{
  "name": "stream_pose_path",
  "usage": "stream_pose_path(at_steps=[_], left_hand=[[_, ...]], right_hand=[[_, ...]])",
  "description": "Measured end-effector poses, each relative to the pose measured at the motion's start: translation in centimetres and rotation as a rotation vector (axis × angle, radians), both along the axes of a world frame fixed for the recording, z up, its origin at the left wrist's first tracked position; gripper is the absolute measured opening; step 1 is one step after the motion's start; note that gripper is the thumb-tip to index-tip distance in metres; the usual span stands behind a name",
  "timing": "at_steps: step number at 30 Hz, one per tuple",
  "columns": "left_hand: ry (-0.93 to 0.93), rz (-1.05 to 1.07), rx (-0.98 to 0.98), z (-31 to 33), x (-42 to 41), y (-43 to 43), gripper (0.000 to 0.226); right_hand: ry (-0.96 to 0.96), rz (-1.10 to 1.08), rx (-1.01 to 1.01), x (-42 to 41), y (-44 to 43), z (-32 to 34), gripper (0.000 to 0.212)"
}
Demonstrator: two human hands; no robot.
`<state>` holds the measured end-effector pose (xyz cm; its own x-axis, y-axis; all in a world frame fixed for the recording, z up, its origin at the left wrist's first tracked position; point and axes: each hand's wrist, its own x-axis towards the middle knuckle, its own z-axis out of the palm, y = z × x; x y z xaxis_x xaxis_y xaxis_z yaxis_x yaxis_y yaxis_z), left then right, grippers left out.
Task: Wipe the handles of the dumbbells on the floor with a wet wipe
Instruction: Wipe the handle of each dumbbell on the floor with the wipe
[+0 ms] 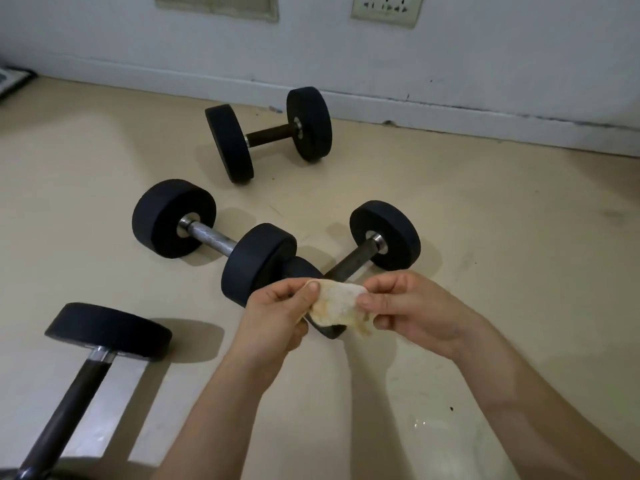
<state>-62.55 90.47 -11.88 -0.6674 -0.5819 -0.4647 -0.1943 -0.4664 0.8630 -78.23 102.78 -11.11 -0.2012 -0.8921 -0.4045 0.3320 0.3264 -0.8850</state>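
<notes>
Pinching the wet wipe (341,306) at opposite edges between left hand (277,320) and right hand (412,313), dumbbell handle (353,259) just beyond the fingers: likely limp, light, soiled, best wrapped round that rigid, heavy bar.

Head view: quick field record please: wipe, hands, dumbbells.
wipe: wet wipe, yellowish stains, held between both hands
left: left hand pinches its left edge
right: right hand pinches its right edge
dumbbells: four on floor: far dumbbell by wall, silver-handled dumbbell, dark-handled dumbbell partly behind hands, near-left dumbbell
</notes>
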Motion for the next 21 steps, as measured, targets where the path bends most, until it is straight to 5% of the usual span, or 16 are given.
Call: stream_pose_path(at_steps=[4, 6, 9, 14, 18, 21], left_hand=[[-0.088, -0.022, 0.157, -1.0, -1.3, 2.0, 0.006], [-0.122, -0.071, 0.154, -1.1, -2.1, 2.8, 0.007], [-0.253, -0.117, -0.111, -1.1, -3.1, 2.5, 0.004], [-0.634, -0.294, -1.187, -1.8, -3.8, 0.3, 0.039], [-0.700, -0.482, -1.108, -2.6, -3.7, -0.3, 0.063], [-0.717, -0.514, -1.285, -3.0, -3.2, 0.3, 0.063]], right_hand=[[-0.394, -0.139, -0.227, 0.3, -0.7, -0.7, 0.022], [-0.412, -0.175, -0.220, 0.3, -1.0, -1.6, 0.022], [-0.172, -0.262, -0.087, -1.0, -0.8, -3.5, 0.020], [0.320, -0.252, 0.167, -2.8, -0.7, -5.7, 0.039], [0.432, -0.319, 0.137, -2.6, -2.8, -7.3, 0.034], [0.532, -0.395, 0.092, -2.2, -4.2, -8.9, 0.030]])
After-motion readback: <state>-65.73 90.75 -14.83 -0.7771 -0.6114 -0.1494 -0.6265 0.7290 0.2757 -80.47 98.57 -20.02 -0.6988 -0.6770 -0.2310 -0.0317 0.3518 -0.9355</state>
